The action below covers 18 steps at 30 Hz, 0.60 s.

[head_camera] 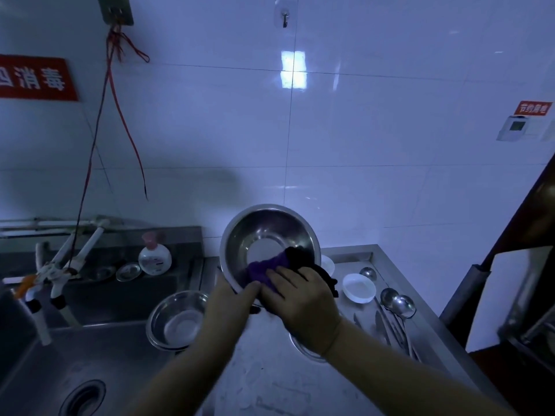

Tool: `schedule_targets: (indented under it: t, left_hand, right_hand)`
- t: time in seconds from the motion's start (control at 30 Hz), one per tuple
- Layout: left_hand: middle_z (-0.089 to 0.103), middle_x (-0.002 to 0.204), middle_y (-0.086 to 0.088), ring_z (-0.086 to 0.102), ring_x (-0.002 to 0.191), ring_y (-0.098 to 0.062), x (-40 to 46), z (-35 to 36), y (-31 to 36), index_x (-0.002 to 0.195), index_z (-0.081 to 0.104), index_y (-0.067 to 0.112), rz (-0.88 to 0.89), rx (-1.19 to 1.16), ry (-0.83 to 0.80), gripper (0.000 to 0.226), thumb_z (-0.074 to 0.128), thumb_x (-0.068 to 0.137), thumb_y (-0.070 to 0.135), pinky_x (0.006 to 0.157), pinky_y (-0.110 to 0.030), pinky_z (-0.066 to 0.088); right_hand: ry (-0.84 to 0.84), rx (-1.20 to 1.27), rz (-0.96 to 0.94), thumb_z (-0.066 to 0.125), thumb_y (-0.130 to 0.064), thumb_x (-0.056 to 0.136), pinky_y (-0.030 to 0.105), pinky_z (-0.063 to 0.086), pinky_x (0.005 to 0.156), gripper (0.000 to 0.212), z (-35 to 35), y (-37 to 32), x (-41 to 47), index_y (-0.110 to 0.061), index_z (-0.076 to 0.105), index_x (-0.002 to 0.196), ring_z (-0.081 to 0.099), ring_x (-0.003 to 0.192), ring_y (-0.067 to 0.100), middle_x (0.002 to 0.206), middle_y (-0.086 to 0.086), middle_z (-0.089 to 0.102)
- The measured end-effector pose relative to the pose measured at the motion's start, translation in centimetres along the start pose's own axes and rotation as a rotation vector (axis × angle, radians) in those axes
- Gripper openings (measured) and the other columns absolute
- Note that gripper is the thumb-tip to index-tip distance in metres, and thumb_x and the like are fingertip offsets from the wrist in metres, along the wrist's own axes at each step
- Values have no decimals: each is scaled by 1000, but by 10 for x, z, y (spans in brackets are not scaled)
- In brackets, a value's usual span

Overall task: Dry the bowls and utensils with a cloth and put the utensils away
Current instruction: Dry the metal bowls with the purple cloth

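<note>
A large steel bowl (270, 232) is tilted up toward me above the counter. My left hand (229, 298) grips its near rim from below. My right hand (303, 298) presses a purple and black cloth (267, 270) against the bowl's inner wall. A second steel bowl (175, 321) sits at the sink's edge to the left. Spoons and ladles (396, 304) and other utensils (387, 328) lie on the counter to the right. Part of another bowl's rim (303, 349) shows under my right wrist.
A small white dish (359, 288) and a white bowl (329, 264) stand on the steel counter (270, 379). The sink (75, 355) lies left, with taps (57, 283), a soap bottle (154, 256) and a small metal dish (128, 271). A dark cabinet (516, 265) rises at right.
</note>
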<state>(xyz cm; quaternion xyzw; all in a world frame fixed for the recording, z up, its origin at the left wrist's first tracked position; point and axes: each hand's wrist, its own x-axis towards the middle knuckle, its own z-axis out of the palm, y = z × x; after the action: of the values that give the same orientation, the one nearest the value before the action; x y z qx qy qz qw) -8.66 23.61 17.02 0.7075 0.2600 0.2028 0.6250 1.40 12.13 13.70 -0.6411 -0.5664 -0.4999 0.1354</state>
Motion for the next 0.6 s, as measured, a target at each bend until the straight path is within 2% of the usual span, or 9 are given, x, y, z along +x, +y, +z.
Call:
schedule_targets:
  t: [0.07,0.17,0.27,0.37,0.5,0.6]
  left_hand:
    - [68,78,-10,66,61,-16,-5,10,-8,99,60,11,-10,-63,59,13,53,89,5,46,-18,50]
    - [67,65,-14,66,58,-28,0,2,-9,91,60,6,-19,-25,37,15,50,85,-2,47,-30,54]
    - [65,60,-16,61,52,-32,6,-9,-4,85,58,5,6,86,-61,15,50,81,-6,46,-34,51]
    - [67,65,-15,64,58,-27,18,-24,6,81,62,2,13,216,-155,13,54,77,-7,56,-39,54]
    - [64,55,-2,57,42,-10,33,-39,23,79,66,4,-10,388,-289,19,51,75,-8,41,-20,42]
    - [65,66,-12,55,48,-17,29,-33,24,87,63,10,0,231,-152,18,54,79,-2,40,-23,40]
  right_hand:
    - [-31,-3,62,61,-28,95,33,54,71,17,0,-13,-4,-18,74,99,70,88,21,96,7,74]
    - [-63,27,83,57,-29,97,34,56,69,22,0,-21,-16,-17,74,102,70,91,22,99,8,74]
    - [-91,58,-47,57,-29,95,33,56,69,22,-3,-8,-28,-17,74,103,70,94,23,103,9,73]
    - [-128,110,-255,63,-31,91,32,54,73,20,-9,19,-37,-19,73,103,68,99,24,108,8,71]
    - [-125,197,-415,66,-22,90,34,54,73,11,-13,45,-35,-20,74,97,68,100,25,107,7,72]
    - [-72,157,-306,65,-19,90,32,52,66,11,-10,38,-25,-18,75,92,69,90,24,99,8,73]
